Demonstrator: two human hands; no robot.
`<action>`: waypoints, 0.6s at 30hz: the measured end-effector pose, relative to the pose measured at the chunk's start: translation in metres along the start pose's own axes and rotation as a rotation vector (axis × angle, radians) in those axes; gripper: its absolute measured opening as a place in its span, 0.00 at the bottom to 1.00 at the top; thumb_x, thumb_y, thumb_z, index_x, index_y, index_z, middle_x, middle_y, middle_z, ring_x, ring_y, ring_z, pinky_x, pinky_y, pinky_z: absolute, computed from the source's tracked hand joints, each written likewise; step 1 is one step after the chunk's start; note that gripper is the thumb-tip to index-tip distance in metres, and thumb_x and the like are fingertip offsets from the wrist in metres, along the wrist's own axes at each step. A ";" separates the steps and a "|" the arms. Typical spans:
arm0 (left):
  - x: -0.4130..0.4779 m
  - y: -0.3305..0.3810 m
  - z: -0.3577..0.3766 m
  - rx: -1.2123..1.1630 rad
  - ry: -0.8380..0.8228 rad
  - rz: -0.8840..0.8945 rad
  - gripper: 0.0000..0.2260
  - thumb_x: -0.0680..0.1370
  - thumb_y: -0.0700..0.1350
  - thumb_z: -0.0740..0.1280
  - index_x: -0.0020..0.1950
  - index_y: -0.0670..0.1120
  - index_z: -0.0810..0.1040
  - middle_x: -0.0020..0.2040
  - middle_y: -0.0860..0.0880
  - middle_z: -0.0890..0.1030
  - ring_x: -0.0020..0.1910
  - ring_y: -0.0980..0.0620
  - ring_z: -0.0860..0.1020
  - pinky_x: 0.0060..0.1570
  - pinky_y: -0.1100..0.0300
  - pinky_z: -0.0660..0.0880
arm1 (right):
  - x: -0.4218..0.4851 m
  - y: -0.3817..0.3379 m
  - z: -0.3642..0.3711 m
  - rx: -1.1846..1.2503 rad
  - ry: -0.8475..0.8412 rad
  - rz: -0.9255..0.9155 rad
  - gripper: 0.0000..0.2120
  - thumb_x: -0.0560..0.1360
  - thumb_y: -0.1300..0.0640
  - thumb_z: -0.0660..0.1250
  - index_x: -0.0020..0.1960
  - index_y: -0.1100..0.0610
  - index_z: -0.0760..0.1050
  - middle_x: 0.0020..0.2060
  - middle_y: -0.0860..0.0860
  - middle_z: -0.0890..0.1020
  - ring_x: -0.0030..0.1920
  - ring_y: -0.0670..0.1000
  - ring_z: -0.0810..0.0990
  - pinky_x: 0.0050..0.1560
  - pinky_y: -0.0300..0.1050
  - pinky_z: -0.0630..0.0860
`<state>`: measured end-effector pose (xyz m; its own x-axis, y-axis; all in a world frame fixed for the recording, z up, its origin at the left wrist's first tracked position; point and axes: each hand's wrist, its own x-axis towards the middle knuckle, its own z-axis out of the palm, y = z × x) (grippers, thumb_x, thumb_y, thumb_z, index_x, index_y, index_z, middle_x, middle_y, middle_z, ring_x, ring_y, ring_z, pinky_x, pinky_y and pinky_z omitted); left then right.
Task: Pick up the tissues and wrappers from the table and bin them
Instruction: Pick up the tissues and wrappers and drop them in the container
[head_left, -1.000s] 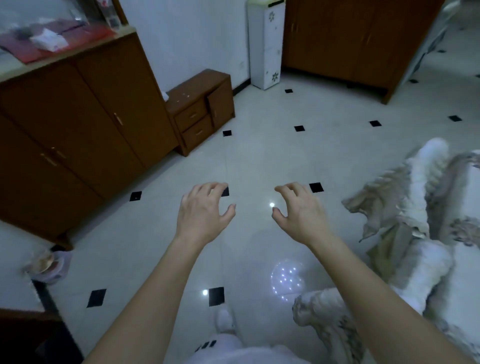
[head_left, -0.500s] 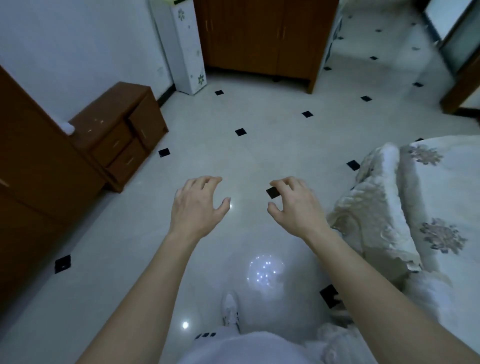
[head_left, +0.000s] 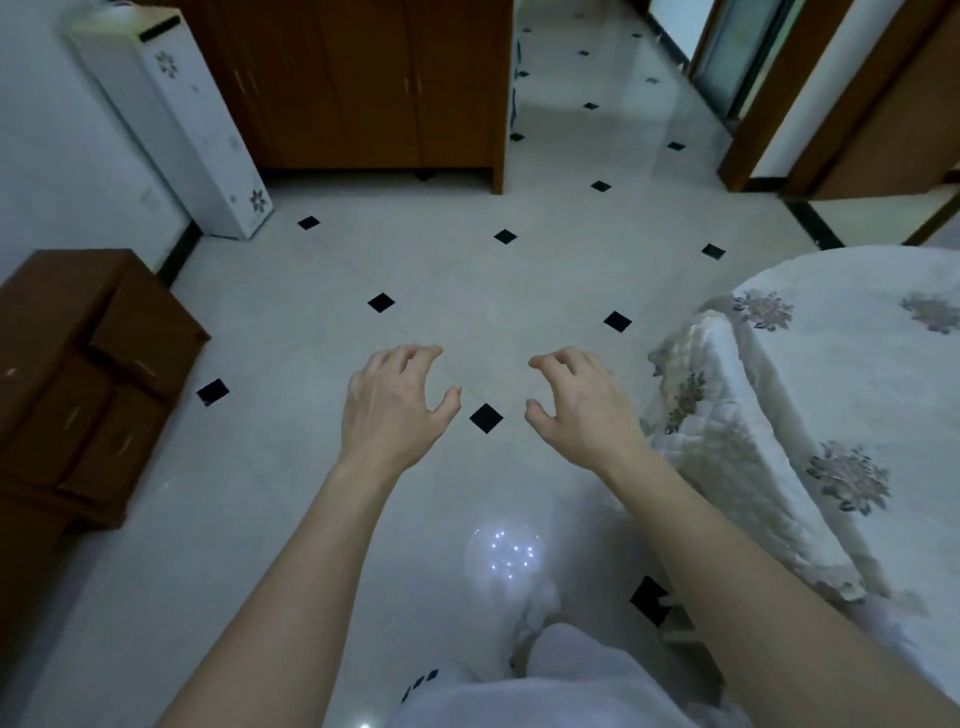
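Observation:
My left hand (head_left: 392, 410) and my right hand (head_left: 582, 410) are stretched out in front of me over the tiled floor, palms down. The fingers of both are curled and apart, with nothing in them. No tissue, wrapper or bin shows in the head view. At the right stands a table (head_left: 852, 395) under a white quilted cloth with flower prints; the part of its top that I see is bare.
A low brown drawer unit (head_left: 78, 384) stands at the left. A white floor-standing appliance (head_left: 171, 119) leans by the wall, beside a brown cabinet (head_left: 374, 83). A doorway (head_left: 727, 57) opens at the back right. My foot (head_left: 535, 618) is on the white floor with black diamond tiles.
The view has swung to the right: the long sideboard left the frame, the drawer unit slid left, and the covered table and doorway came in. Both hands kept their pose.

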<state>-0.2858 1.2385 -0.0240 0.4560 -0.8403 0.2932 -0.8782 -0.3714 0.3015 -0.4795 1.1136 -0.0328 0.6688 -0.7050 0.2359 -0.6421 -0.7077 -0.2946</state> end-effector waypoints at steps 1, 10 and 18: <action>0.014 0.001 0.005 -0.003 -0.011 0.011 0.22 0.74 0.57 0.66 0.64 0.48 0.77 0.59 0.48 0.80 0.60 0.43 0.76 0.53 0.48 0.72 | 0.009 0.007 0.002 -0.008 0.002 0.015 0.21 0.72 0.49 0.66 0.63 0.55 0.75 0.55 0.53 0.78 0.58 0.57 0.75 0.54 0.53 0.73; 0.172 0.016 0.071 -0.004 -0.037 0.135 0.22 0.74 0.58 0.65 0.65 0.48 0.76 0.60 0.49 0.80 0.60 0.44 0.75 0.54 0.49 0.73 | 0.126 0.090 0.023 -0.020 0.030 0.148 0.22 0.71 0.48 0.65 0.63 0.55 0.75 0.56 0.53 0.78 0.58 0.56 0.74 0.53 0.53 0.74; 0.328 0.069 0.118 -0.039 -0.047 0.192 0.23 0.75 0.58 0.63 0.65 0.47 0.77 0.60 0.48 0.80 0.60 0.44 0.76 0.54 0.48 0.73 | 0.253 0.180 0.012 -0.002 0.044 0.221 0.21 0.72 0.49 0.67 0.63 0.55 0.75 0.56 0.53 0.78 0.59 0.56 0.74 0.56 0.52 0.72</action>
<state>-0.2141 0.8904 -0.0144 0.2723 -0.9120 0.3067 -0.9418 -0.1874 0.2790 -0.4212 0.8082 -0.0371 0.4944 -0.8445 0.2060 -0.7721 -0.5355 -0.3423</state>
